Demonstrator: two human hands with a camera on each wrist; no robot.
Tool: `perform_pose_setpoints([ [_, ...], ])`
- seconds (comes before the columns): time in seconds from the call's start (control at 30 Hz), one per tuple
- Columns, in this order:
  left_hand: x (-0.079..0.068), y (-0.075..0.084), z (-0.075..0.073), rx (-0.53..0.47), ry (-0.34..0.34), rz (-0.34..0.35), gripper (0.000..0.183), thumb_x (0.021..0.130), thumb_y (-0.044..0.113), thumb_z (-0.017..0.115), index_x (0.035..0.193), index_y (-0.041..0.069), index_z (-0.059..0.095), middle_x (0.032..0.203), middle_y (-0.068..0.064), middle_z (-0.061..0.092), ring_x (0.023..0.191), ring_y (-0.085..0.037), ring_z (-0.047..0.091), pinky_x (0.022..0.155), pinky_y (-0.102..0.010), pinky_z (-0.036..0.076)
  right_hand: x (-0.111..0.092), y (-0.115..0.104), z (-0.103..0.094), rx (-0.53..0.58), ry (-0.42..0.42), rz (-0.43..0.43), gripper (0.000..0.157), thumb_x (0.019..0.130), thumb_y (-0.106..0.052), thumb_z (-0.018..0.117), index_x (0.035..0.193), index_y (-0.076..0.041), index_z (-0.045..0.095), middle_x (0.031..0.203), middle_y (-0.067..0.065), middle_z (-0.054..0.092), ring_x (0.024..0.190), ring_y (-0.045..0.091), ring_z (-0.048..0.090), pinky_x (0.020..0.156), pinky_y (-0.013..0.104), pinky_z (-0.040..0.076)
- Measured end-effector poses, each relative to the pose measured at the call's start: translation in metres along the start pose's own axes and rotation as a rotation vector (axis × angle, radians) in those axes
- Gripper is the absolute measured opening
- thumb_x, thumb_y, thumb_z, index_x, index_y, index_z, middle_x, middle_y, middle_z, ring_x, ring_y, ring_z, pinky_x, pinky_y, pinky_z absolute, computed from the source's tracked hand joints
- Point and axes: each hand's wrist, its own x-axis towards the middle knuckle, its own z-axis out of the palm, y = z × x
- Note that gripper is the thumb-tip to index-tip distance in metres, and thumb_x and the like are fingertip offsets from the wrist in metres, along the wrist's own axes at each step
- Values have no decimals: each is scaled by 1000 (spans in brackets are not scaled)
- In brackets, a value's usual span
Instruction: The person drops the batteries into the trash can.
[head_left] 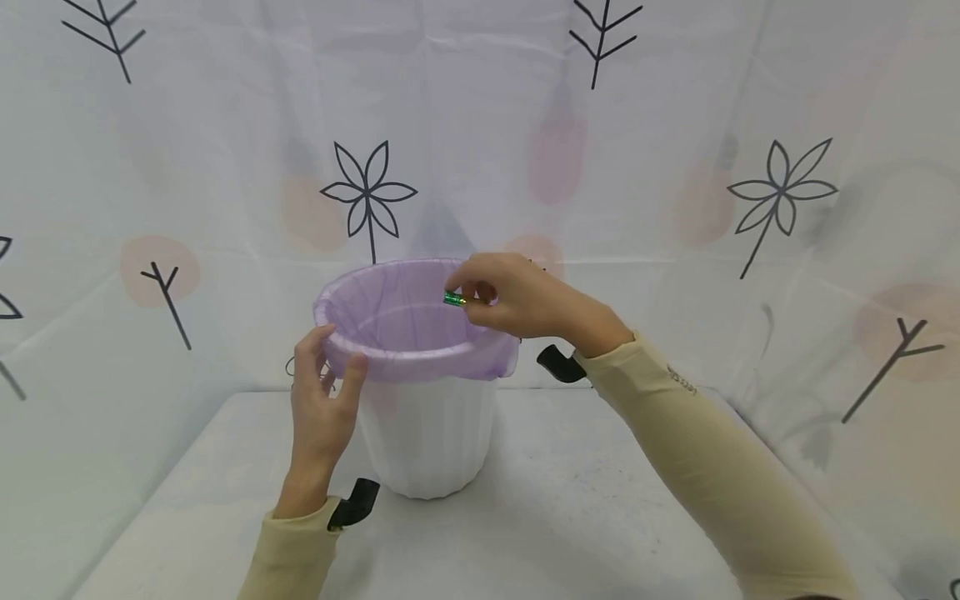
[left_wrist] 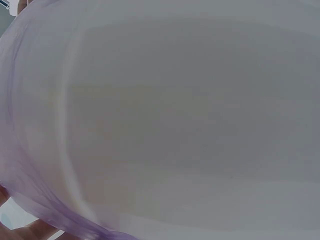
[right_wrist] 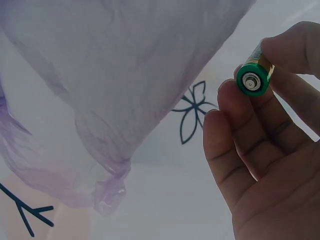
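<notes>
A white trash can (head_left: 427, 433) stands upright, lined with a purple plastic bag (head_left: 435, 367) folded over its rim. My left hand (head_left: 322, 408) rests against the bag's outer edge at the front left, thumb and fingers spread apart. In the left wrist view the can's pale wall (left_wrist: 200, 125) fills most of the picture, with parts of the fingers (left_wrist: 37, 230) at the lower left. Over the can's opening, my right hand (head_left: 517, 292) pinches a small battery (head_left: 453, 298) between thumb and fingers. The battery's green end (right_wrist: 252, 80), with its metal contact, points toward the right wrist camera.
The can stands on a white-covered table (head_left: 570, 475). Behind and at both sides hangs a white cloth (head_left: 480, 108) printed with black line flowers, twigs and pink patches. A knotted bunch of the bag (right_wrist: 110, 192) hangs down outside the rim.
</notes>
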Motion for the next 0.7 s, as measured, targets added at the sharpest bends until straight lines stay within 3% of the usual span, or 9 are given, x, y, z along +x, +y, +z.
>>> perform_pose_setpoints([
  [0.3,0,-1,0,-4,3,3,49,92,20,62,137,16,42,143,-1,41,132,-26,40,104,-60,34,21,13,8,4,-85,143,25,84,-6,59,106,-11,68,85,-1,61,78,14,52,70,27,47],
  [0.7,0,-2,0,-19,6,8,49,92,20,63,136,15,42,142,-4,42,131,-25,41,104,-59,34,38,25,25,42,-151,256,27,81,-10,59,105,-17,69,85,-2,61,80,13,53,71,27,46],
])
